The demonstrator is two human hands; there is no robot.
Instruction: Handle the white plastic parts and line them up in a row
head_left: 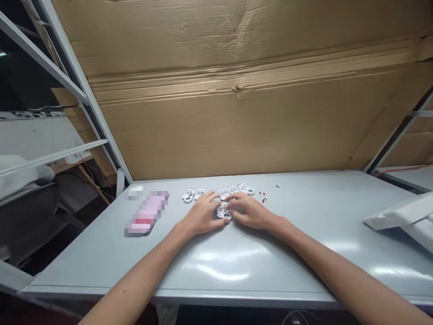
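Between my two hands, low on the grey table, sits a small white plastic part with a round ring at its near end. My left hand curls around its left side, the thumb at the ring's near edge. From the right, my right hand has its fingertips pinched at the part's edge, partly hiding it. Just beyond my fingers lie similar white parts: one at the left, another beside it, and a cluster with a ringed part at its right end.
Tiny red pieces and a small black piece lie right of the parts. A pixelated pink object and a white case-like item are at left. White foam-like pieces rest at right. Cardboard walls the table's back.
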